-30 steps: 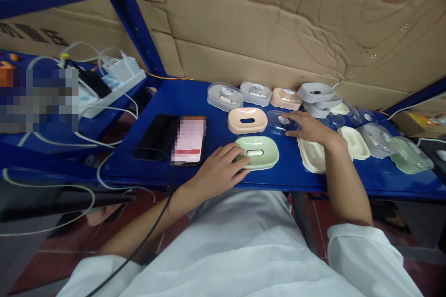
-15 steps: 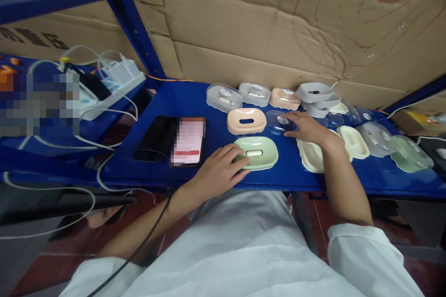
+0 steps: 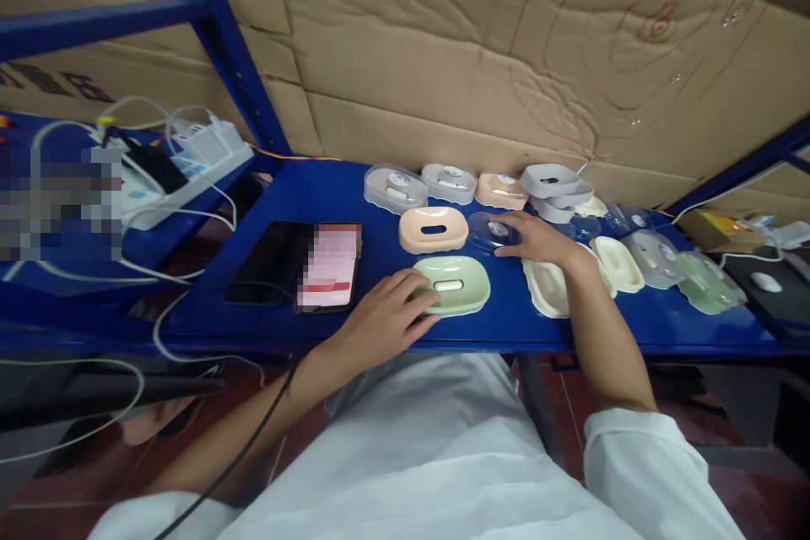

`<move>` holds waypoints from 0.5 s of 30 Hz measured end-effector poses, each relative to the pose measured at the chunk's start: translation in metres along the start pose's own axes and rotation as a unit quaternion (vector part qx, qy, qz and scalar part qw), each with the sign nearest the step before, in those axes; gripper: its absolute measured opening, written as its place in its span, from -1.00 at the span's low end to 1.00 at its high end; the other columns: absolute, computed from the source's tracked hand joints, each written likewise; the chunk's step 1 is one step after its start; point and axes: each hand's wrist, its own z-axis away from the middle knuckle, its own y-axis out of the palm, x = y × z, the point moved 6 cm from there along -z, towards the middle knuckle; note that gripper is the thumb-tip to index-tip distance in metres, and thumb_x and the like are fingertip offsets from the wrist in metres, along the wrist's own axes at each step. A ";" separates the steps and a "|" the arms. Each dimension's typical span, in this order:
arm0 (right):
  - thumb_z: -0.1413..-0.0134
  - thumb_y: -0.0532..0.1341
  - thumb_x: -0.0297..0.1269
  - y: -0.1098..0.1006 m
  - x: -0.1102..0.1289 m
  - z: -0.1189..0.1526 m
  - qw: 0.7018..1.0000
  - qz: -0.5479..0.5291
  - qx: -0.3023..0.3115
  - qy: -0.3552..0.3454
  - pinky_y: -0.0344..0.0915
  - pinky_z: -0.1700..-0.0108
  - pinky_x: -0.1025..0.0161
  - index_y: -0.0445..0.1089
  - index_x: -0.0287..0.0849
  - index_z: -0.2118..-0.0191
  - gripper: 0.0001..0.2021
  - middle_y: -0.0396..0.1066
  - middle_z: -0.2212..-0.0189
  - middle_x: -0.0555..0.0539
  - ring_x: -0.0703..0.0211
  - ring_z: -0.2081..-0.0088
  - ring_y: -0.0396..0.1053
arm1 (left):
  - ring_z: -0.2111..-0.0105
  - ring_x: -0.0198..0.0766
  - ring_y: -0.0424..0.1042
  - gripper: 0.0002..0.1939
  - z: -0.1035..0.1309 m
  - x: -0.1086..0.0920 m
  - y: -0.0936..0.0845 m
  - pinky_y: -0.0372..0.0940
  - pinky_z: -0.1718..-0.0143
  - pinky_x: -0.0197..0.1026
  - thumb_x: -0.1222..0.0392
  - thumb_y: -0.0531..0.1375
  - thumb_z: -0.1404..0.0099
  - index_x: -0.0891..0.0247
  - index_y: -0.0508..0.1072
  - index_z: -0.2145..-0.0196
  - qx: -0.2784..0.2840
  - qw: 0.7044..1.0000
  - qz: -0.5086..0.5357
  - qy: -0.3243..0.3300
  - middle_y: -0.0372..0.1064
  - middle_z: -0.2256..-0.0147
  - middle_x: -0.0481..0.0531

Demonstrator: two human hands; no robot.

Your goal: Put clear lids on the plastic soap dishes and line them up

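My left hand [image 3: 386, 316] rests on the near left edge of a pale green soap dish [image 3: 456, 283] on the blue shelf [image 3: 354, 186], fingers curled against its rim. My right hand [image 3: 537, 239] lies on a clear plastic lid [image 3: 488, 230] just beyond the green dish, fingers spread over it. A peach soap dish [image 3: 434, 229] sits to the left of the clear lid. A cream tray [image 3: 549, 287] lies under my right wrist.
Closed soap boxes [image 3: 396, 185] line the back of the shelf, with stacked grey dishes [image 3: 555, 183] and more lids and trays [image 3: 658, 257] to the right. Two phones [image 3: 297, 263] lie at the left. A power strip [image 3: 190, 160] with cables sits far left. Cardboard forms the wall.
Both hands stay where they were on the green dish and the clear lid. The camera has shifted, moving the whole scene slightly left in view.
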 end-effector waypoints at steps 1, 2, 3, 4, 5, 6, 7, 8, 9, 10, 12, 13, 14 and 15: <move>-0.18 0.43 -0.06 -0.006 0.003 0.004 1.000 -0.013 -0.003 -0.005 0.27 -0.41 -0.21 0.35 -0.01 -0.42 -0.29 0.38 -0.37 -0.19 -0.26 -0.39 0.32 | -0.10 0.00 0.48 -0.80 0.001 0.000 0.000 0.46 -0.19 0.11 0.14 0.21 -0.56 0.20 0.49 -0.06 -0.005 1.000 0.000 -0.004 0.46 0.01 0.17; -0.18 0.43 -0.01 -0.012 0.006 0.008 1.000 -0.029 0.000 -0.005 0.32 -0.38 -0.17 0.41 -0.02 -0.38 -0.33 0.45 -0.31 -0.16 -0.23 -0.32 0.41 | -0.12 0.02 0.49 -0.75 0.001 0.001 -0.001 0.48 -0.19 0.12 0.13 0.22 -0.55 0.21 0.46 -0.12 -0.011 1.000 0.001 -0.011 0.45 -0.05 0.20; -0.20 0.41 0.04 -0.017 0.012 0.013 0.999 -0.051 0.012 -0.002 0.38 -0.33 -0.12 0.44 -0.01 -0.34 -0.37 0.51 -0.26 -0.13 -0.19 -0.24 0.48 | -0.14 0.05 0.48 -0.68 0.002 0.002 -0.002 0.48 -0.18 0.14 0.12 0.24 -0.54 0.21 0.43 -0.18 -0.018 1.000 0.003 -0.021 0.42 -0.11 0.24; -0.23 0.39 0.09 -0.021 0.019 0.019 0.997 -0.076 0.029 0.000 0.44 -0.27 -0.08 0.47 0.01 -0.32 -0.40 0.54 -0.22 -0.10 -0.15 -0.17 0.53 | -0.18 0.08 0.47 -0.61 0.002 0.002 -0.002 0.49 -0.19 0.15 0.12 0.26 -0.53 0.22 0.38 -0.23 -0.023 0.999 0.007 -0.034 0.38 -0.18 0.28; -0.25 0.36 0.12 -0.023 0.029 0.025 0.994 -0.102 0.049 -0.003 0.48 -0.23 -0.04 0.48 0.03 -0.31 -0.42 0.56 -0.20 -0.07 -0.11 -0.13 0.56 | -0.22 0.10 0.45 -0.55 0.003 0.003 -0.002 0.49 -0.20 0.15 0.12 0.28 -0.51 0.22 0.34 -0.27 -0.025 0.998 0.012 -0.049 0.32 -0.24 0.32; -0.28 0.34 0.13 -0.024 0.042 0.030 0.990 -0.124 0.067 -0.014 0.49 -0.21 0.00 0.47 0.04 -0.31 -0.43 0.56 -0.19 -0.06 -0.08 -0.12 0.57 | -0.26 0.13 0.42 -0.49 0.003 0.004 -0.003 0.48 -0.22 0.16 0.13 0.30 -0.49 0.21 0.31 -0.31 -0.028 0.998 0.016 -0.062 0.24 -0.31 0.35; -0.29 0.34 0.13 -0.024 0.056 0.034 0.987 -0.138 0.078 -0.036 0.48 -0.22 0.01 0.46 0.03 -0.32 -0.43 0.55 -0.21 -0.06 -0.07 -0.14 0.56 | -0.31 0.15 0.39 -0.44 0.003 0.004 -0.003 0.47 -0.25 0.17 0.14 0.31 -0.48 0.21 0.27 -0.34 -0.032 0.997 0.019 -0.074 0.16 -0.36 0.37; -0.31 0.33 0.12 -0.024 0.071 0.037 0.984 -0.143 0.078 -0.066 0.45 -0.26 0.01 0.45 0.03 -0.33 -0.43 0.53 -0.24 -0.08 -0.07 -0.18 0.53 | -0.35 0.18 0.34 -0.39 0.004 0.004 -0.004 0.45 -0.27 0.18 0.15 0.32 -0.47 0.19 0.23 -0.37 -0.037 0.996 0.020 -0.082 0.08 -0.41 0.39; -0.32 0.33 0.10 -0.023 0.087 0.039 0.983 -0.140 0.070 -0.098 0.40 -0.32 -0.01 0.45 0.02 -0.34 -0.44 0.49 -0.27 -0.10 -0.09 -0.24 0.48 | -0.39 0.21 0.28 -0.34 0.004 0.005 -0.005 0.43 -0.29 0.21 0.15 0.33 -0.46 0.18 0.19 -0.40 -0.044 0.995 0.020 -0.089 -0.01 -0.45 0.40; -0.33 0.34 0.07 -0.020 0.100 0.041 0.982 -0.129 0.058 -0.128 0.36 -0.36 -0.05 0.44 0.02 -0.35 -0.44 0.45 -0.31 -0.13 -0.11 -0.29 0.43 | -0.42 0.25 0.22 -0.29 0.004 0.005 -0.006 0.41 -0.31 0.23 0.14 0.34 -0.46 0.17 0.15 -0.43 -0.052 0.994 0.021 -0.095 -0.08 -0.48 0.41; -0.34 0.35 0.02 -0.012 0.121 0.044 0.980 -0.101 0.032 -0.171 0.31 -0.40 -0.12 0.42 0.04 -0.36 -0.45 0.38 -0.35 -0.16 -0.16 -0.36 0.34 | -0.46 0.27 0.15 -0.22 0.005 0.007 -0.006 0.37 -0.34 0.27 0.11 0.35 -0.45 0.15 0.10 -0.46 -0.057 0.992 0.027 -0.106 -0.15 -0.51 0.42; -0.34 0.35 0.00 -0.007 0.128 0.045 0.979 -0.087 0.020 -0.182 0.32 -0.39 -0.16 0.41 0.07 -0.37 -0.45 0.36 -0.36 -0.17 -0.17 -0.37 0.32 | -0.47 0.27 0.14 -0.21 0.005 0.008 -0.004 0.36 -0.35 0.27 0.10 0.35 -0.45 0.14 0.09 -0.47 -0.052 0.992 0.032 -0.110 -0.14 -0.51 0.41; -0.34 0.36 -0.02 -0.002 0.133 0.046 0.979 -0.074 0.011 -0.187 0.33 -0.38 -0.18 0.39 0.09 -0.38 -0.45 0.35 -0.36 -0.18 -0.18 -0.38 0.30 | -0.47 0.25 0.15 -0.22 0.005 0.009 -0.003 0.33 -0.37 0.27 0.09 0.34 -0.46 0.14 0.09 -0.47 -0.042 0.992 0.039 -0.115 -0.11 -0.51 0.41; -0.34 0.36 -0.04 0.003 0.136 0.047 0.980 -0.064 0.002 -0.191 0.34 -0.37 -0.20 0.37 0.10 -0.38 -0.45 0.34 -0.36 -0.19 -0.18 -0.38 0.29 | -0.46 0.23 0.16 -0.24 0.006 0.011 -0.001 0.31 -0.39 0.26 0.08 0.34 -0.47 0.13 0.10 -0.47 -0.029 0.991 0.048 -0.119 -0.07 -0.50 0.39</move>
